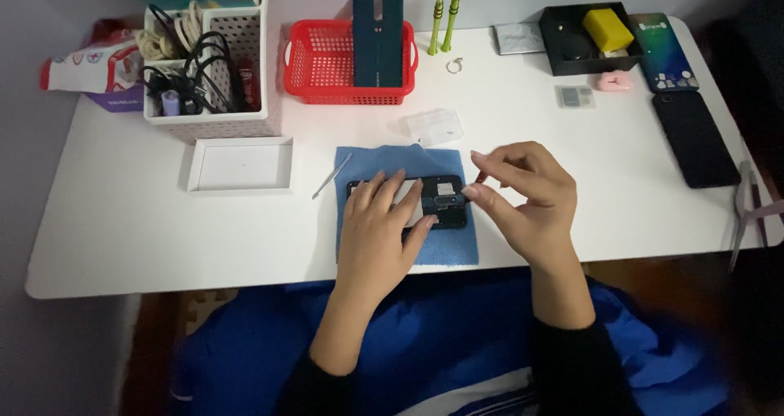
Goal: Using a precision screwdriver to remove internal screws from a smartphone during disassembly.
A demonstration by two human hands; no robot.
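On the blue cloth (445, 249) near the front edge of the white table (122, 228) lies an opened phone (445, 205), its dark inner side up and its long axis running left to right across the person's body. The left hand (377, 232) lies flat on the left part of it, fingers spread and pressing down, holding nothing between them. The right hand (523, 195) sits at the phone's right end, just touching or just above it; thumb and forefinger are closed to a narrow pinch at the right edge, and whether something tiny is caught between them is too small to tell. So the phone lies straight ahead of the left palm and to the left of the right fingertips, and the right hand is the nearer one to the exposed end.

Just left of the cloth rests a thin metal pick (331, 177), slanted, apart from both hands. Beyond it is a shallow white tray (196, 167), and behind the cloth a small clear plastic box (434, 126). Farther back stand a red basket (327, 89) and two green screwdrivers (443, 20); a second dark phone (694, 138) lies well apart at the right
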